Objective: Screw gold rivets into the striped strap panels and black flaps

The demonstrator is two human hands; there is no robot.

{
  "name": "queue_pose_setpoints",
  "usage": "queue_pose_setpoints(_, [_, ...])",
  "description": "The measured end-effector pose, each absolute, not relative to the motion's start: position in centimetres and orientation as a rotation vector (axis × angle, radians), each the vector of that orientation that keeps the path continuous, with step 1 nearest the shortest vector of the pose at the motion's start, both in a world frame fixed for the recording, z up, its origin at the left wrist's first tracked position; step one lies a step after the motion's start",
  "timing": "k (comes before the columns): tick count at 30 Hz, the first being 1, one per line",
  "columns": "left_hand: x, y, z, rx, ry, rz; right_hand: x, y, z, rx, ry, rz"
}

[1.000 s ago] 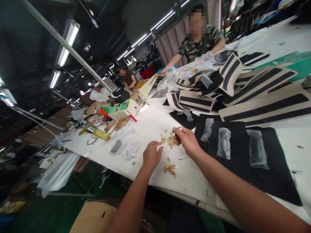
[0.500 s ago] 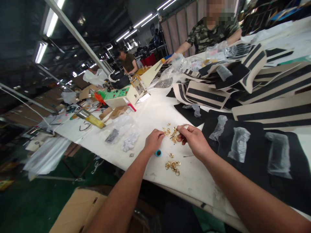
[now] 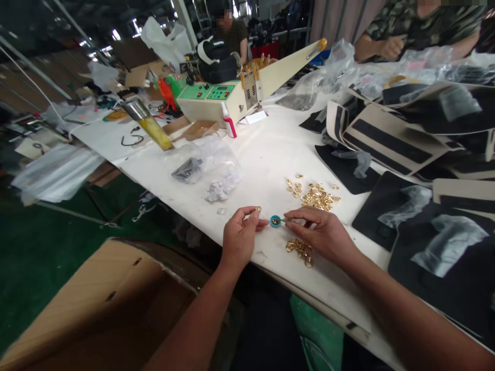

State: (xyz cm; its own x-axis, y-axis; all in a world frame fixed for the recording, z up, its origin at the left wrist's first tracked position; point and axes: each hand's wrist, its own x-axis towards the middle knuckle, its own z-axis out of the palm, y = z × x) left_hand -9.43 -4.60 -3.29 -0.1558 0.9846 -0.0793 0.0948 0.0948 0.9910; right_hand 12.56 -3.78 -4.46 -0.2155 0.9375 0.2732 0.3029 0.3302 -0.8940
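My left hand (image 3: 240,234) is closed, pinching a small gold metal fitting (image 3: 258,208) between thumb and fingertips. My right hand (image 3: 323,232) is closed around a thin pointed tool (image 3: 283,220); most of it is hidden by the fingers. The tool's tip reaches the small round blue dish (image 3: 275,221), which lies on the table between both hands and has small dark and gold bits in it. Beyond my right hand lies a loose pile of gold fittings (image 3: 317,197). Nearer the table edge is a second group of gold fittings (image 3: 298,249), partly below my right hand.
A cream machine with green panels (image 3: 214,100) stands at the back, a red-and-white bottle (image 3: 229,122) before it. Clear plastic bags (image 3: 216,159) lie left. Black sheets (image 3: 444,273) and striped panels (image 3: 390,139) cover the right. A cardboard box (image 3: 116,288) stands below. A co-worker (image 3: 421,26) sits opposite.
Both hands have come away from the gold pile toward the blue dish. The left now lifts a gold fitting; the right brings the tool's tip to the dish. The view has shifted.
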Motion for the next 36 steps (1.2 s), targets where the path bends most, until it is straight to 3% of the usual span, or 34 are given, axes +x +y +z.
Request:
queue_pose_setpoints(29, [-8.7, -6.1, -5.3, 1.412, 1.502, 1.223, 12.1, -4.4, -4.0, -1.202, -1.893, 0.576])
queue_pose_setpoints(36, [-8.9, -6.2, -5.3, 1.443, 1.463, 1.210, 11.6, -4.6, -3.3, -1.219, -1.858, 0.673])
